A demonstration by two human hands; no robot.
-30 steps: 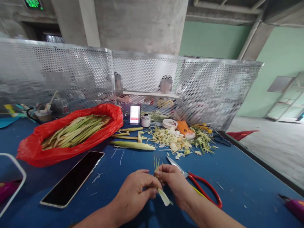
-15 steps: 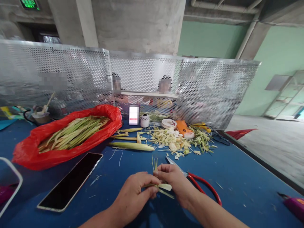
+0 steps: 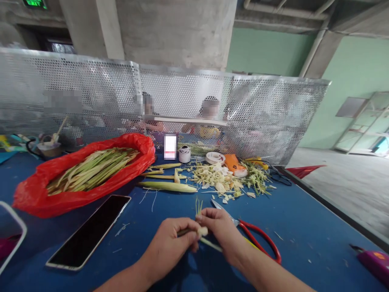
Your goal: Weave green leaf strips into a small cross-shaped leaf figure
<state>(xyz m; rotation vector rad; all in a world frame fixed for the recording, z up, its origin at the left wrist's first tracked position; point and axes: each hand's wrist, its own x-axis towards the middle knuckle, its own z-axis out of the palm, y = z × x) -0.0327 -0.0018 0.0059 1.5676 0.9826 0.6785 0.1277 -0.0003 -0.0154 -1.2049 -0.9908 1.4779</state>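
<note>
My left hand (image 3: 170,245) pinches pale green husk strips (image 3: 211,244), which look like corn husk, between thumb and fingers. A small whitish folded bit (image 3: 202,231) shows at its fingertips. Right beside it, my right hand (image 3: 220,229) has its fingers closed on the same piece, and thin green ends (image 3: 198,206) stick up above them. Where the strips cross is partly covered by the fingers. Scissors with red handles (image 3: 275,243) lie on the blue table just right of my right hand, blades pointing away to the left.
A red plastic bag (image 3: 91,200) full of long husk leaves (image 3: 94,170) stands left, with a phone (image 3: 89,231) before it. Ahead lie a long green husk (image 3: 168,186), a heap of pale pieces (image 3: 217,178) and a tape roll (image 3: 215,157). People sit behind a perforated metal screen (image 3: 182,89).
The pale flap that stuck out to the right from my left fingertips now appears as a short folded bit. Both hands stay close together at nearly the same spot.
</note>
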